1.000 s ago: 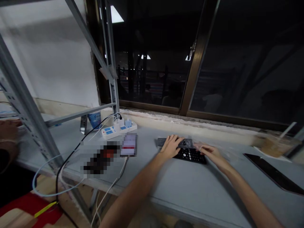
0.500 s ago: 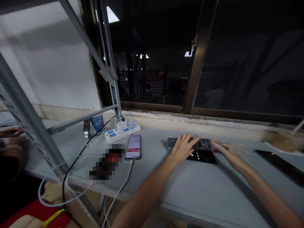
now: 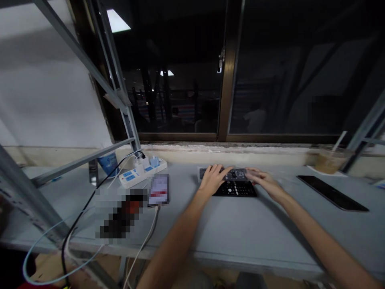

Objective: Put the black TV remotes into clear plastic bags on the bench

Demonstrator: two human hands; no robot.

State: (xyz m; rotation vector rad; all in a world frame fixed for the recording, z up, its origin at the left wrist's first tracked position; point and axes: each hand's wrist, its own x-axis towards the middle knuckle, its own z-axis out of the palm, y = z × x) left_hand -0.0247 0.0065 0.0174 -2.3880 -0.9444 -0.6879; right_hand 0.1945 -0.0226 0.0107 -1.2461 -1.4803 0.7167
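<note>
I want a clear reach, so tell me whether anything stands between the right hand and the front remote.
Nothing visible blocks the right hand from the near side of the front remote. Along the far side, the rear remote, under the left hand, overlaps it in view; whether the two touch, I cannot tell.

I can't read the pixelated, dark-and-red object [image 3: 123,214] or the pixelated, light-screened phone [image 3: 159,189].

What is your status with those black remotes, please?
Left hand spread over long black plastic-wrapped remote; right hand pinching its right end. Black white-buttoned remote just nearer. Flat black slab well right, out of the way.
</note>
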